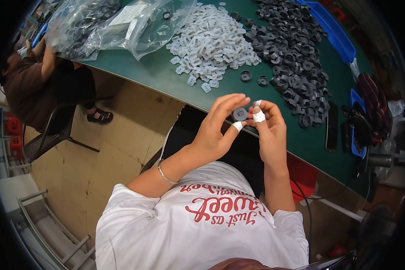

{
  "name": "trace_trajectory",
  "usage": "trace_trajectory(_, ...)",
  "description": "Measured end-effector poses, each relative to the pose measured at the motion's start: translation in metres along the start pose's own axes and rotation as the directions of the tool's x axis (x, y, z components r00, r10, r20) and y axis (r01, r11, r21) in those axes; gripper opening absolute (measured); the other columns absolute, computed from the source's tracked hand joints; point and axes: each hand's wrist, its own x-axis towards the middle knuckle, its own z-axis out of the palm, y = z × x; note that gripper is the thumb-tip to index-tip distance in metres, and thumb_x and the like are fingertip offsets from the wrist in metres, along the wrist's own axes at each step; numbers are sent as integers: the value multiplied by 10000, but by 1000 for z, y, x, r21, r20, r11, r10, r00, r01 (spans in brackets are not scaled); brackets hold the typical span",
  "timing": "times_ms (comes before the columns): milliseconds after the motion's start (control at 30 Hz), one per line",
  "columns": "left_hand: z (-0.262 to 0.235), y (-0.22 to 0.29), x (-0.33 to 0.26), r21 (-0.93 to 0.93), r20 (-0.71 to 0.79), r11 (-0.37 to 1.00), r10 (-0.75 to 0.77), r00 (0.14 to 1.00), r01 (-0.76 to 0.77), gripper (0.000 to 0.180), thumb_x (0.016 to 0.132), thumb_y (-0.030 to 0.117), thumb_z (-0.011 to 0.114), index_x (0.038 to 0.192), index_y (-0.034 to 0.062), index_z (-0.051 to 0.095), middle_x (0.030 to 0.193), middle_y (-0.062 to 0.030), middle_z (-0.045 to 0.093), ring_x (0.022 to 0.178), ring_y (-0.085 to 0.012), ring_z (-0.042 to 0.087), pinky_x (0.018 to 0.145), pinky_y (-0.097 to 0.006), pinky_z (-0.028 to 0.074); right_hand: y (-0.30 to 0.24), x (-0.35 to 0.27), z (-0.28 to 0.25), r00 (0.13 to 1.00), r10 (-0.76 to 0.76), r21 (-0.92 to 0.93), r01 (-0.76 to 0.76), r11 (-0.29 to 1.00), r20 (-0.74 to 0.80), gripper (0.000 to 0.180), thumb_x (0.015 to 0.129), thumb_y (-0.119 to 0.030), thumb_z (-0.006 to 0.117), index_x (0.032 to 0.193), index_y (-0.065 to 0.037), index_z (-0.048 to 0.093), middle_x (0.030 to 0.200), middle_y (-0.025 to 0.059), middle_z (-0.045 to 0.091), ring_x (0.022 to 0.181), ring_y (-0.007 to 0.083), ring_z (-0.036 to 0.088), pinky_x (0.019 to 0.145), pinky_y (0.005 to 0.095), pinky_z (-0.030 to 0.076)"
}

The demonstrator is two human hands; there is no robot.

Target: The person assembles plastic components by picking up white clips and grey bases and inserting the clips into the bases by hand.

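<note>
Just off the table's front edge, my left hand (217,130) holds a round dark grey plastic cap (240,114) between its thumb and fingers. White tape wraps the left thumb's tip. Close beside the cap, my right hand (272,129) is closed in a pinch, with tape on its thumb and on one finger. What the right fingertips hold, if anything, is too small and covered to make out. Beyond my hands lies a heap of small whitish plastic pieces (211,42). To its right spreads a large heap of dark grey round caps (297,58), with a couple lying loose nearby.
Clear plastic bags (139,31) lie at the table's far left, near a seated person (31,76). A long blue tray (333,31) borders the dark caps. A phone (332,126) and a smaller blue tray (357,135) are on the right of the green table (135,69).
</note>
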Motion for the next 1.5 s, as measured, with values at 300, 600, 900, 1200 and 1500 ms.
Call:
trace_trajectory(300, 3, -9, 0, 167, 67, 969, 173, 983, -182, 589, 807, -126, 564, 1358, -9, 390, 1270, -183, 535, 1165, -310, 559, 977, -380, 448, -3, 1, -5, 992, 25, 186, -49, 981, 125, 246, 903, -23, 607, 1121, 34, 507, 999, 112, 644, 875, 123, 622, 762, 253, 514)
trace_trajectory(600, -4, -3, 4, 193, 62, 959, 202, 978, -210, 588, 779, -128, 587, 1332, -5, 430, 1261, -195, 543, 1135, -329, 570, 944, -383, 465, -14, -1, -2, 986, 38, 34, -44, 998, 163, 307, 857, 49, 614, 1138, 32, 492, 962, 88, 639, 857, 102, 614, 758, 229, 500)
trace_trajectory(900, -15, -4, 4, 358, 11, 914, 199, 980, -189, 461, 775, -71, 635, 1218, 25, 552, 1187, -180, 539, 968, -302, 602, 806, -355, 510, -18, 4, 2, 992, 33, -30, -30, 999, 119, 318, 873, 45, 577, 1178, 39, 487, 948, 101, 649, 868, 115, 618, 795, 248, 500)
trace_trajectory(1200, -16, 7, 5, -270, 6, 885, -392, 920, 379, 331, 870, 72, 635, 1183, -19, 575, 1017, -90, 568, 825, -154, 569, 756, -282, 477, -15, 10, -4, 977, 97, 123, -122, 985, 189, 247, 947, -72, 552, 1165, 39, 520, 980, 124, 658, 885, 136, 622, 813, 264, 501)
trace_trajectory(1500, -27, 2, 7, -796, 469, 21, -610, 639, 605, 254, 943, 233, 577, 1026, -3, 622, 840, -43, 614, 694, -101, 581, 646, -264, 503, -12, 12, 1, 956, -143, -329, 225, 917, 256, 196, 844, -20, 656, 1036, 23, 649, 869, 50, 609, 789, 97, 569, 689, 230, 462)
